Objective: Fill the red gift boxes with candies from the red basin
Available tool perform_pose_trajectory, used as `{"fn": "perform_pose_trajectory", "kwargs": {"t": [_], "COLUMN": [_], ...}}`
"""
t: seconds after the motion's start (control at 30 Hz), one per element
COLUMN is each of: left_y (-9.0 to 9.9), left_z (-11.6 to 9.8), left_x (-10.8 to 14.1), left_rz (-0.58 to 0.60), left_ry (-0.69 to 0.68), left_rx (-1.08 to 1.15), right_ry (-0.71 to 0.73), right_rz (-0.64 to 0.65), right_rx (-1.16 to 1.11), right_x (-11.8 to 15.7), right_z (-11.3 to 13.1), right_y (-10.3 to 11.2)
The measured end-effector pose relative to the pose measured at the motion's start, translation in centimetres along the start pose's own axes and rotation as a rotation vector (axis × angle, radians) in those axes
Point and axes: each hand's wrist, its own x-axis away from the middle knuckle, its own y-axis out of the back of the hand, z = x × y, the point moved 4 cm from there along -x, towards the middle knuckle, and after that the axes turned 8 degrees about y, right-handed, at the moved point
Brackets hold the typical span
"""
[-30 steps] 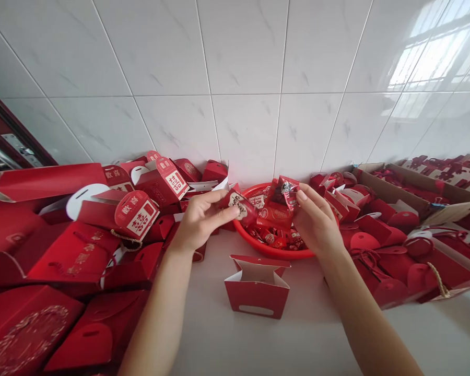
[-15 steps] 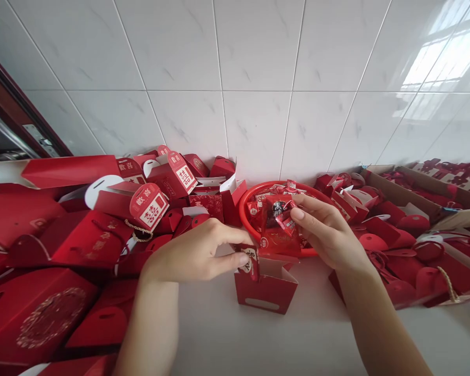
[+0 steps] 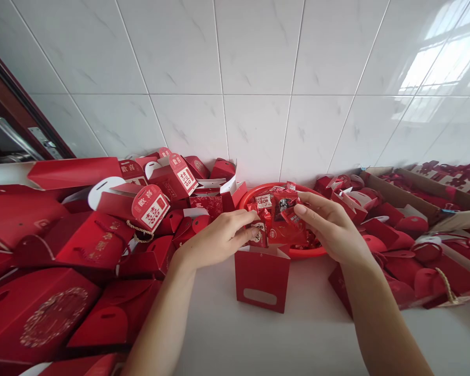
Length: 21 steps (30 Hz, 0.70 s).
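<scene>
My left hand [image 3: 223, 235] pinches a small dark red candy packet [image 3: 259, 235] above the rear edge of an open red box [image 3: 261, 282]. The box stands upright on the pale surface and has an oval window in its front. My right hand [image 3: 329, 224] is closed on red wrapped candies [image 3: 293, 215], one with a black label, over the orange-red basket [image 3: 247, 192]. More wrapped candies lie in the basket, just behind the box. What lies inside the box is hidden by its front wall.
Piled red gift boxes [image 3: 82, 240] fill the left side. More red boxes [image 3: 399, 224] lie at the right, beside cardboard cartons [image 3: 391, 188]. A white tiled wall [image 3: 254, 125] rises behind. The pale tabletop [image 3: 227, 339] shows in front.
My left hand has moved up and slightly right with its packet, from the box opening toward the basket. The open box has turned slightly and stands more upright. My right hand has shifted a little.
</scene>
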Motion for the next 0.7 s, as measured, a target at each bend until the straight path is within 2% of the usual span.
{"fn": "perform_pose_trajectory", "kwargs": {"t": [0.13,0.23,0.4,0.7], "left_y": [-0.1,-0.4,-1.0,-0.7], "left_z": [-0.2,-0.2,-0.1,0.2], "left_x": [-0.1,-0.2,0.0,-0.1], "left_rz": [-0.035,-0.011,0.078,-0.002], "left_ry": [-0.057,-0.066,-0.065,-0.032], "left_rx": [-0.003,0.005,0.001,-0.027], "right_ry": [0.016,0.072,0.098,0.138], "right_rz": [0.101,0.140,0.108,0.073], "right_rx": [0.059,0.147,0.246,0.253], "right_x": [0.0,0.0,0.0,0.1], "right_z": [0.3,0.5,0.4,0.4], "right_y": [-0.5,-0.8,-0.8,-0.8]}}
